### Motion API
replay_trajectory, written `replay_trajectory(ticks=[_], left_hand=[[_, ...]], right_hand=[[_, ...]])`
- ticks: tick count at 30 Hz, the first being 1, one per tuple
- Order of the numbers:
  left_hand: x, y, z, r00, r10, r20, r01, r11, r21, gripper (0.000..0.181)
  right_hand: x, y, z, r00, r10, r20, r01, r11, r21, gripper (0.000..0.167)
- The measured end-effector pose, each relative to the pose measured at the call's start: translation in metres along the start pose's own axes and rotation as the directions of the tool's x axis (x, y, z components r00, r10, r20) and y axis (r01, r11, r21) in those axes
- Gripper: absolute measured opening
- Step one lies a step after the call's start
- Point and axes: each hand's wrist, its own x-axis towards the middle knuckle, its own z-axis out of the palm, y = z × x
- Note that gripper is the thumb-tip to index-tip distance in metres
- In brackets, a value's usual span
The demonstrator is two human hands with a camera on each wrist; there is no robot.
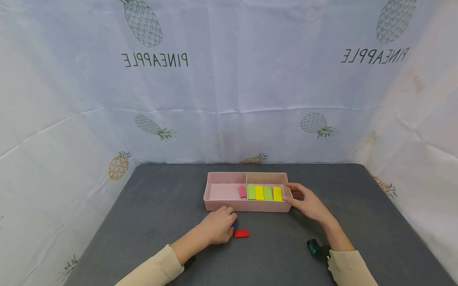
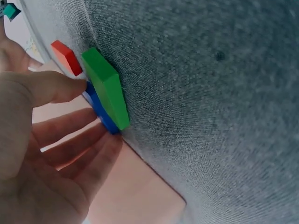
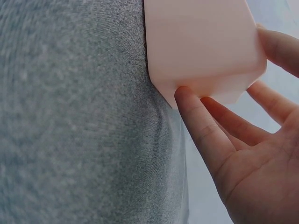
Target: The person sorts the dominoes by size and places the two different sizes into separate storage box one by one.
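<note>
My left hand is in front of the pink divided box. In the left wrist view its thumb and fingertips pinch a blue block by the ends. A green block lies right beside the blue one and is hidden in the head view. Just right of this hand lies a red block on the table. My right hand holds the right end of the box, some fingers over the rim and others against the outer wall.
Green and yellow blocks stand in a row in the box's right compartment. A pink block leans by the divider in the left one. The dark grey table ends at a pineapple-print curtain behind.
</note>
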Motion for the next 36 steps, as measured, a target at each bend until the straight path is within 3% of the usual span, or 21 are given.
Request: replay_trajectory(ticks=[9, 15, 25, 36], left_hand=[[0.001, -0.003, -0.006, 0.998, 0.051, -0.027, -0.052, 0.998, -0.023, 0.027], [0.0, -0.002, -0.02, 0.992, 0.098, -0.079, -0.101, 0.994, -0.04, 0.031], [0.001, -0.007, -0.048, 0.979, 0.083, -0.185, -0.106, 0.987, -0.121, 0.035], [0.015, -0.021, -0.064, 0.981, 0.056, -0.188, -0.08, 0.989, -0.126, 0.04]], right_hand=[[0.0, 0.001, -0.001, 1.0, -0.005, 0.0, 0.005, 1.0, 0.009, 0.068], [-0.001, 0.0, 0.0, 1.0, -0.003, -0.004, 0.003, 1.0, 0.002, 0.068], [-0.001, 0.0, -0.001, 1.0, 0.003, -0.004, -0.003, 1.0, 0.005, 0.069], [-0.001, 0.0, 0.0, 1.0, -0.004, -0.002, 0.004, 1.0, 0.004, 0.068]])
